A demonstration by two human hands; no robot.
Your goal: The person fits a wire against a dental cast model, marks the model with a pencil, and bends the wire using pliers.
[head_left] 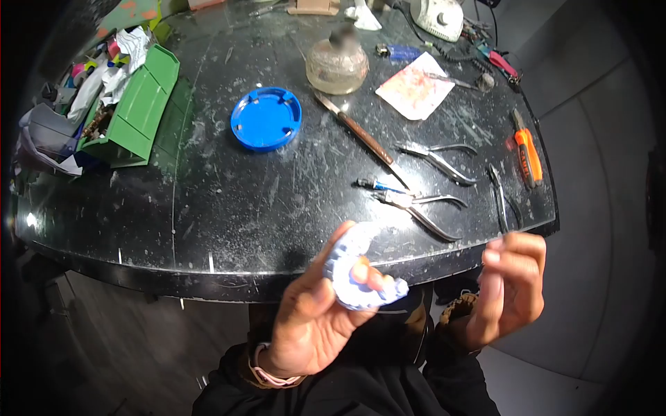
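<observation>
A pale bluish-white, horseshoe-shaped dental cast point(343, 277) is held in my left hand point(312, 326), beyond the table's front edge, with a finger through its inner opening. My right hand point(512, 288) is raised to the right, its fingers curled and thumb near the fingertips; whatever it may hold is too small to tell. Just above the cast lie metal pliers point(423, 211), with a small blue-handled tool point(378, 184) beside them. Another pair of pliers point(440, 161) rests farther back. Slim pliers point(501, 197) lie above my right hand.
On the black table point(208, 194) are a blue round lid point(267, 119), a glass jar point(338, 69), a wooden-handled knife point(364, 139), a stained paper point(415, 89) and an orange-handled cutter point(528, 158). A filled green bin point(142, 111) stands left. A white device point(438, 17) sits at the back.
</observation>
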